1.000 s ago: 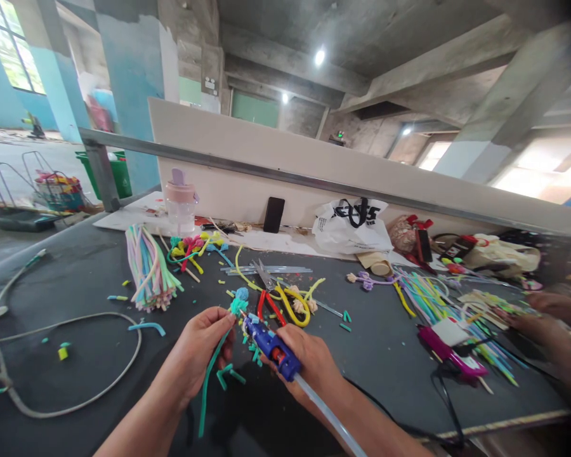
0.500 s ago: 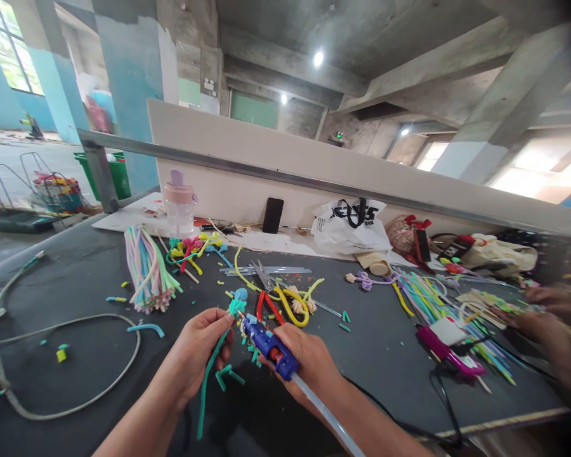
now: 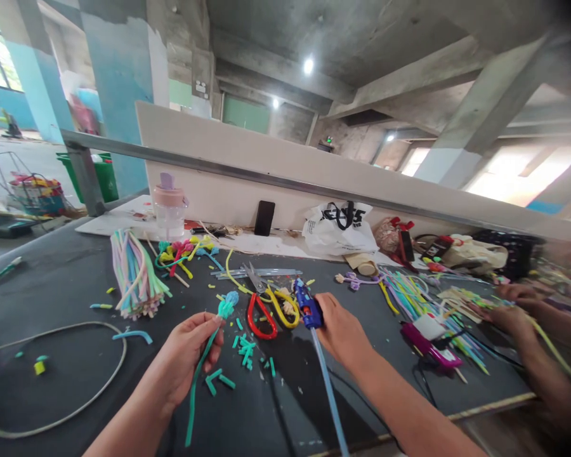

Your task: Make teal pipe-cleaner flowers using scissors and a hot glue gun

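My left hand (image 3: 197, 339) pinches a teal fuzzy stem (image 3: 196, 387) just below its bunched teal and blue head (image 3: 227, 304). In my right hand (image 3: 340, 327) is a blue glue gun (image 3: 308, 304), nozzle pointing up and away, with a long clear glue stick (image 3: 330, 393) trailing from its back. Between the hands lie scissors with red and yellow handles (image 3: 261, 333), touching neither hand. Short teal pieces (image 3: 245, 350) are scattered on the dark table nearer my left hand.
A bundle of pastel stems (image 3: 137, 276), a pink-lidded bottle (image 3: 169, 209) and a phone (image 3: 264, 218) stand toward the back. A white bag (image 3: 337, 231) and a magenta glue gun (image 3: 431, 346) are to the right. Another person's hands (image 3: 509, 311) work at far right; a cable (image 3: 118, 374) loops at left.
My right hand has moved the glue gun right, away from the teal head, uncovering the scissors' red handle and the short teal pieces. My left hand still holds the stem. The view has shifted slightly.
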A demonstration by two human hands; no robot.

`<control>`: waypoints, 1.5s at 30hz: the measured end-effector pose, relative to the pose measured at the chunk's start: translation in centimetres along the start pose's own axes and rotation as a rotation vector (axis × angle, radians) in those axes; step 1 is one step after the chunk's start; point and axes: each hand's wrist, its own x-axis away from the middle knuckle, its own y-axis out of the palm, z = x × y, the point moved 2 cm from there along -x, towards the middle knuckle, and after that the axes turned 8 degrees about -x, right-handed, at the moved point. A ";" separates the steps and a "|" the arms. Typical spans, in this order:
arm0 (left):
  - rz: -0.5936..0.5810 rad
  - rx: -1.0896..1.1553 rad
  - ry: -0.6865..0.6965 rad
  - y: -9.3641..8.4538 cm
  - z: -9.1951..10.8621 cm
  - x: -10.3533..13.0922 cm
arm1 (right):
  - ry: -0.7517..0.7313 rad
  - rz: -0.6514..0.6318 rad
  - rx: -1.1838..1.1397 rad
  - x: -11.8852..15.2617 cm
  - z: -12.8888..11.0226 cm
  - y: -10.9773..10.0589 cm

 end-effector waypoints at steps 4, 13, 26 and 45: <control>-0.005 -0.007 -0.002 0.1 0.0 0.0 | 0.098 -0.069 -0.023 -0.1 4.2 0.6; -0.017 -0.044 -0.001 0.4 0.0 0.2 | 0.237 -0.157 -0.035 -0.3 7.7 3.2; -0.095 -0.112 0.025 0.7 -0.4 0.0 | 0.276 -0.226 -0.037 -1.5 8.9 3.8; 0.073 -0.102 0.075 0.3 1.0 0.3 | -0.135 -0.204 -0.188 -3.5 -9.2 4.8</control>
